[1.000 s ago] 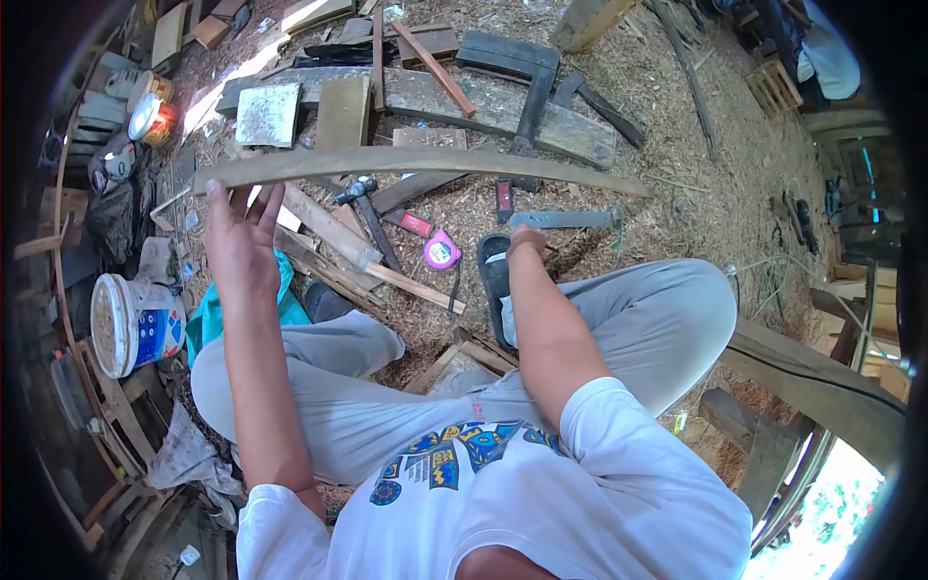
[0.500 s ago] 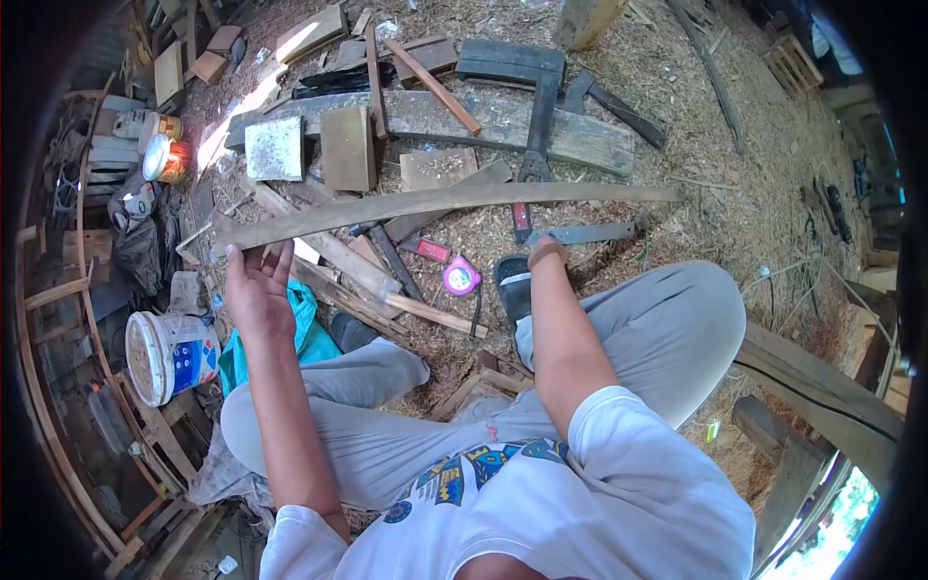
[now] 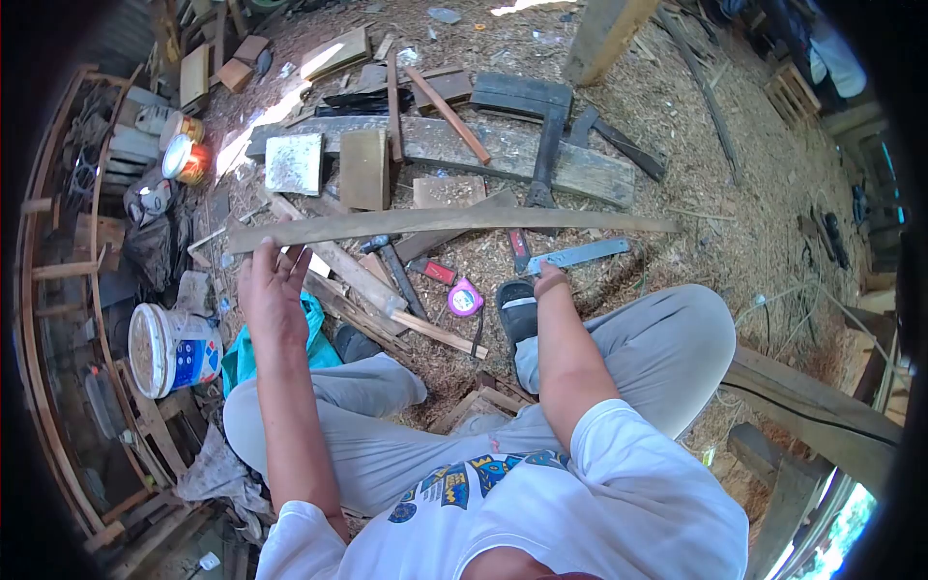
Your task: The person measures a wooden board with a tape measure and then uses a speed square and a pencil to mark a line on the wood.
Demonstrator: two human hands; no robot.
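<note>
My left hand (image 3: pixel 275 290) grips the left end of a long, thin, slightly curved wooden strip (image 3: pixel 464 221), one fingertip showing above its upper edge. The strip stretches to the right across the view, over the things on the ground. In my right hand (image 3: pixel 551 278), beside my sandalled foot, is the near end of a flat grey metal strip (image 3: pixel 590 253) resembling a ruler. It points right, below the wooden strip. Between my hands lie a pink tape measure (image 3: pixel 465 297), a dark hammer (image 3: pixel 398 275) and a small red block-like object (image 3: pixel 433 271).
Beyond the wooden strip lie a thick plank (image 3: pixel 435 145), a long-handled dark tool (image 3: pixel 551 145), a hatchet (image 3: pixel 619 143) and several wood blocks. A white bucket (image 3: pixel 150 350) stands at left. A wooden post (image 3: pixel 599 43) rises at the back. Wood shavings cover the ground.
The view has shifted, so most things sit lower. My left fingers have changed their hold at the wooden strip's end. The metal strip's right end tilts farther upward in view.
</note>
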